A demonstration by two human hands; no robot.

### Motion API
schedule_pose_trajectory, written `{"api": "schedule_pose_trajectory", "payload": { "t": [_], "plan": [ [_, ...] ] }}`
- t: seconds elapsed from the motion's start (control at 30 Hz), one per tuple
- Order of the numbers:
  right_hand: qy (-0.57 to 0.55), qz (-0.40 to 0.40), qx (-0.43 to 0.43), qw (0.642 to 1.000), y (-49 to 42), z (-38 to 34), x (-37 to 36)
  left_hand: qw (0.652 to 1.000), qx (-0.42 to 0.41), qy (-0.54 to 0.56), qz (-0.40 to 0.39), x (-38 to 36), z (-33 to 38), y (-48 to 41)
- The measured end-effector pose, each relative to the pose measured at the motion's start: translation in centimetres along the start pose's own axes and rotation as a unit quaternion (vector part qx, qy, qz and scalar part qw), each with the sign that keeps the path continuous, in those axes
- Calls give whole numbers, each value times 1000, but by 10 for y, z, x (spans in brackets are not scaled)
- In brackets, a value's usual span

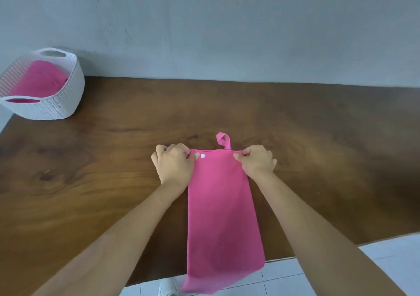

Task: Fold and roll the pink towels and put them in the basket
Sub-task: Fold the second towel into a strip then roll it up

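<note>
Inside white basket, pink towel.

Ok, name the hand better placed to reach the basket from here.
Likely the left hand: the white basket sits far left; the right hand would cross the pink towel.

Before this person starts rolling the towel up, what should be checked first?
1. Left hand pinches the towel's far corner: ok.
2. Right hand pinches the other far corner: ok.
3. Towel folded into a flat strip: ok.
4. Towel wholly on the table: not ok, its near end hangs over the edge.
5. Loop tucked in: not ok, it sticks out past the far edge.
6. Basket has room: cannot tell, pink cloth already lies inside.
</note>
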State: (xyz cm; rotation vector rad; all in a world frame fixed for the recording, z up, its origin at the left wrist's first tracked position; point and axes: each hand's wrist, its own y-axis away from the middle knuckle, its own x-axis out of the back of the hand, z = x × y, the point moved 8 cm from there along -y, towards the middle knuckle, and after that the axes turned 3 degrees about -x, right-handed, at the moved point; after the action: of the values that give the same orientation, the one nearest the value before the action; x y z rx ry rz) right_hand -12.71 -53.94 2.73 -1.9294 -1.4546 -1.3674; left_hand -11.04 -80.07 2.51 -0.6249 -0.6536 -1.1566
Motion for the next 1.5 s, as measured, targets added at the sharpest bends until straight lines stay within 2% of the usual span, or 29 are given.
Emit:
{"api": "schedule_pose_trajectory", "payload": {
  "t": [0.17, 0.23, 0.3, 0.37, 0.43, 0.5, 0.6, 0.8, 1.07, 1.23, 1.5],
  "plan": [
    [19, -7, -19, 1000, -24, -23, -1, 999, -10, -35, -8, -8, 9, -30],
    [24, -8, -22, 999, -32, -30, -1, 996, -53, -65, -4, -8, 24, -35],
    [26, -7, -24, 999, -40, -34, -1, 991, -131, -30, -10, -9, 44, -28],
    [28, -2, -28, 999, -46, -36, -1, 977, -208, 6, -44, -17, 61, -12],
    [26, 2, -30, 999, -52, -39, -1, 966, -228, -8, -117, -35, 67, 2],
    [24, 6, -25, 999, -60, -41, -1, 953, -233, -65, -183, -57, 65, 9],
    [27, 5, -21, 999, -75, -46, 1, 929, -259, -156, -212, -79, 63, 8],
    [19, -20, -25, 999, -117, -58, 4, 917, -268, -227, -190, -97, 69, -27],
    [39, -36, -18, 998, -178, -81, 11, 920, -242, -250, -178, -117, 80, -79],
    [-5, -49, -20, 999, -204, -84, 11, 922, -229, -260, -173, -128, 85, -109],
    [-23, -56, 70, 996, -201, -73, 5, 918, -223, -273, -181, -144, 90, -157]
  ]
}}
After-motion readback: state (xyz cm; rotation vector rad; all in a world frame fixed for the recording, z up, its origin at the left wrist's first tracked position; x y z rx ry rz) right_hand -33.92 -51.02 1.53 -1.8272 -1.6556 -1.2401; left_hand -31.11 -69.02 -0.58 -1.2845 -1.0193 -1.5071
